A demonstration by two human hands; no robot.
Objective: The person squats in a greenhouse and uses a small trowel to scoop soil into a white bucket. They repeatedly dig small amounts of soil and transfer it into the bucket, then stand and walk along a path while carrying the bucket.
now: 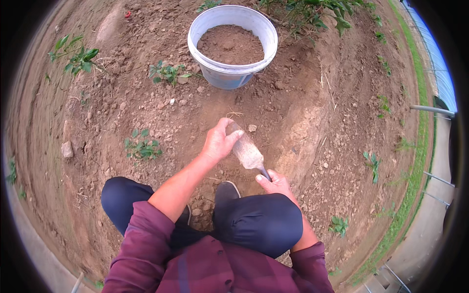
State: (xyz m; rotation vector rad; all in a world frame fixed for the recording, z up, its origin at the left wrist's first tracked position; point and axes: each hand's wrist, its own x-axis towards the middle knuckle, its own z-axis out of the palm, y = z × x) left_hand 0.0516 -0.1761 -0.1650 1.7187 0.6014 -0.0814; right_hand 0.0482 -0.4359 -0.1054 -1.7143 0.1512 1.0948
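My right hand (274,182) is closed around the dark handle of a garden trowel (248,152), whose blade is coated with dry soil. The blade points up and to the left, away from my knees. My left hand (220,139) grips the blade's far end, with the thumb lying on its face. Beyond both hands, a white plastic bucket (233,68) stands upright on the ground, part filled with loose brown soil (231,45).
Small leafy plants grow left of my arms (143,149), beside the bucket (168,72) and at the right (373,166). A larger bush (315,11) stands behind the bucket. A stone (67,149) lies far left. Grass (421,146) and metal poles (432,109) line the right edge.
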